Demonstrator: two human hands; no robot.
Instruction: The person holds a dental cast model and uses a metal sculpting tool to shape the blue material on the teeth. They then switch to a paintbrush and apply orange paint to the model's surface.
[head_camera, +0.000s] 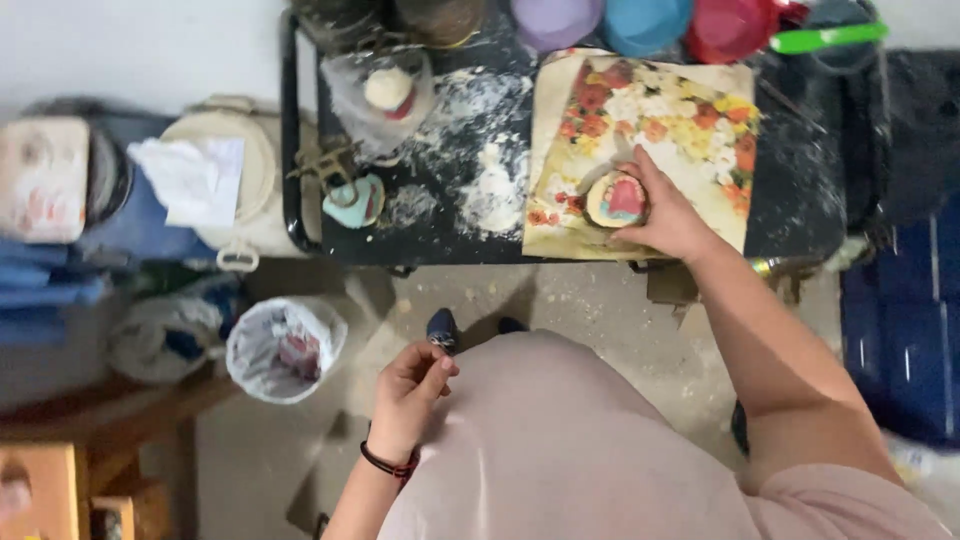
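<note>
Right hand (668, 215) is out over the worktop (800, 180), fingers curled around a dental cast (617, 199), pink gums in a pale base, which sits on the flowered sheet (690, 110) near its front edge. The left hand (408, 392) hangs back by the person's belly, loosely curled with fingertips pinched together; I cannot tell whether it holds anything.

Now the risks. That cast is close to the worktop's front edge, and the grip is one-handed from the side, so a slip could tip it off onto the floor, and a plaster piece like that would likely chip. The sheet is loose paper, so a drag of the hand could slide it and the cast with it. White powder (490, 180) is scattered just left of the sheet; a dusty palm would weaken the hold. A second cast (353, 200), teal and pink, rests well apart to the left near the rim, and a careless elbow could knock it.
</note>
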